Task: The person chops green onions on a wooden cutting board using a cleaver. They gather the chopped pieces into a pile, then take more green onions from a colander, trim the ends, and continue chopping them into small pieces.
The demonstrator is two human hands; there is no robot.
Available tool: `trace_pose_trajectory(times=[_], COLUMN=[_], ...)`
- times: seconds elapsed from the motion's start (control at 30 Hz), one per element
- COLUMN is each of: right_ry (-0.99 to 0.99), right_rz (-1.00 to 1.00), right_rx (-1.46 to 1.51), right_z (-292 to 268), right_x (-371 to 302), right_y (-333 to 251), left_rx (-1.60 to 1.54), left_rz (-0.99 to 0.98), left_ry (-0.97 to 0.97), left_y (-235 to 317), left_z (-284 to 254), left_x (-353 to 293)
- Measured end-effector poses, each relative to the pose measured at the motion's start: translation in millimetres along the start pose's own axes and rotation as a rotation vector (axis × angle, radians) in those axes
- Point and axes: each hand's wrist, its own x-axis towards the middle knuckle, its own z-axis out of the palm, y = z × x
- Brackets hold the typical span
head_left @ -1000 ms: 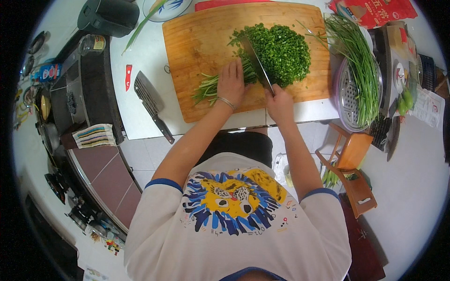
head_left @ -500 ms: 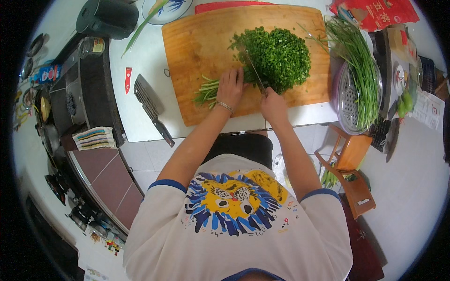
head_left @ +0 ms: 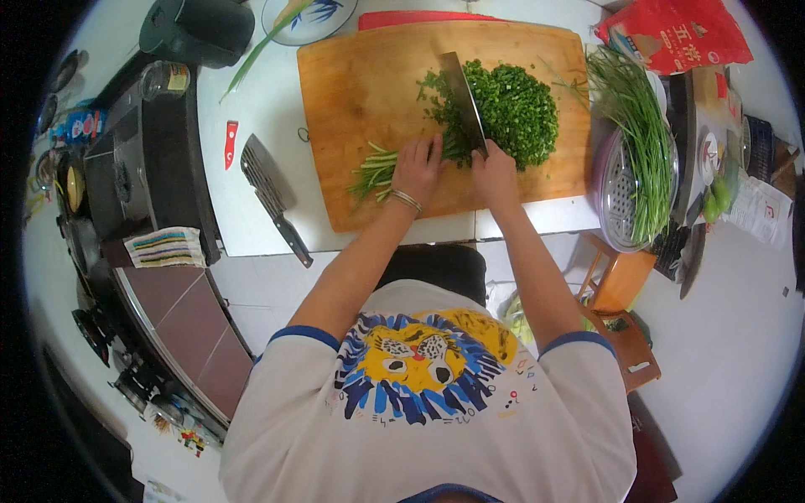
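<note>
On the wooden cutting board (head_left: 352,92), my left hand (head_left: 417,172) is closed over a bunch of chives (head_left: 375,172), pressing it down. The pale stem ends stick out to the left of that hand. My right hand (head_left: 495,178) grips a kitchen knife (head_left: 464,96) by its handle, which the fingers mostly cover. Its broad blade points away from me, just right of the left fingertips, with one flat side showing. Against the blade's right side lies a large heap of finely chopped chives (head_left: 520,113); some bits lie left of it too.
Long uncut chives (head_left: 650,168) hang over a purple-rimmed colander (head_left: 616,205) at the right. Left of the board lie a slotted-blade knife (head_left: 268,197) and a small red-handled tool (head_left: 231,144). A plate (head_left: 310,21) stands behind, and a red bag (head_left: 675,38) at the far right.
The knife has tilted, so more of its blade's flat side shows, and my right hand has shifted slightly right. My left hand stays on the bunch. The whole view has shifted a little.
</note>
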Motion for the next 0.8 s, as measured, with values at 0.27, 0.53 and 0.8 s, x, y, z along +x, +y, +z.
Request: trace_pose_trajectory(times=[0.27,0.53,0.8], right_ry=[-0.109,-0.177,0.015], right_rz=[0.049,0.175,0.002], right_rx=[-0.139,-0.303,-0.014], right_z=[-3,19,9], right_x=[-33,-20,-18], right_y=[-2,-11,-1], left_rx=[-0.021,0.016,0.004], left_rz=[0.011,-0.029,-0.048], left_ry=[0.01,-0.033,-0.028], left_y=[-3,-1,4], left_z=[2,5,1], left_x=[1,-4,-5])
